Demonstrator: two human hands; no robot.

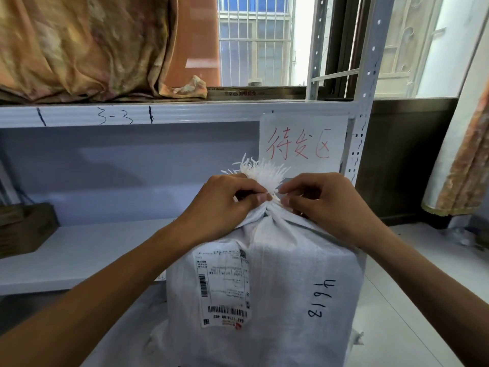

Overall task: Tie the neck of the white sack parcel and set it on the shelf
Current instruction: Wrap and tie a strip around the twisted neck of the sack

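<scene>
A white woven sack parcel (pixel 277 282) stands upright in front of the white metal shelf (pixel 79 252). It bears a shipping label and black handwritten digits. Its neck (pixel 270 207) is bunched tight, with a frayed white tuft (pixel 264 172) sticking up above it. My left hand (pixel 225 205) pinches the neck from the left. My right hand (pixel 325 205) pinches it from the right, fingertips almost meeting my left ones. Any tie string is hidden under my fingers.
The upper shelf board (pixel 132 113), marked 3-3, carries a bundle of orange patterned cloth (pixel 79 49). A paper sign with red writing (pixel 301 144) hangs on the shelf's right post. A dark box (pixel 23 226) sits at the left of the lower board. A rolled fabric (pixel 463 154) leans at right.
</scene>
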